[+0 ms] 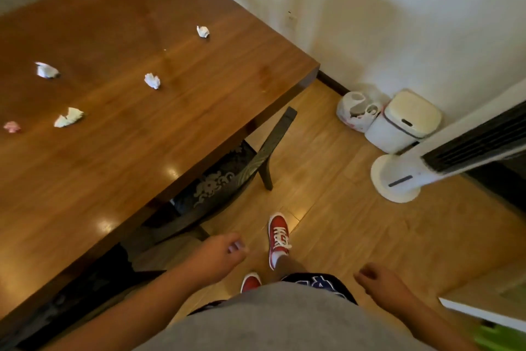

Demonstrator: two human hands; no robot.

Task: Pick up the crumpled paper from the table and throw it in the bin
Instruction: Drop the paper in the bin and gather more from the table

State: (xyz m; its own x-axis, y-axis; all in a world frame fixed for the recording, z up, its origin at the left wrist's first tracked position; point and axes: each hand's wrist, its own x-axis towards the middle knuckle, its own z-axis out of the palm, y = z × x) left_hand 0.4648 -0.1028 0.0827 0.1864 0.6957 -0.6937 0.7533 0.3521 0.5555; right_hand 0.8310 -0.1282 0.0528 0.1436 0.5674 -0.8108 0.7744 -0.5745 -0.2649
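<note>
Crumpled paper is scattered over the table (119, 134), five balls in all: a wide wad (69, 117) near the table's left edge, another wad (46, 70) beyond it, one (152, 80) mid-table, one (203, 31) towards the table's far right side, and a small pink ball (12, 126) at the left edge. Right of the table, by the wall, the white bin (402, 121) stands lid down, a plastic bag (357, 111) touching it, a tower fan (444, 157) just in front. My left hand (219, 255) hangs off the table's near corner, fingers curled loosely, holding nothing. My right hand (380, 279) hangs further right, fingers curled too, empty.
</note>
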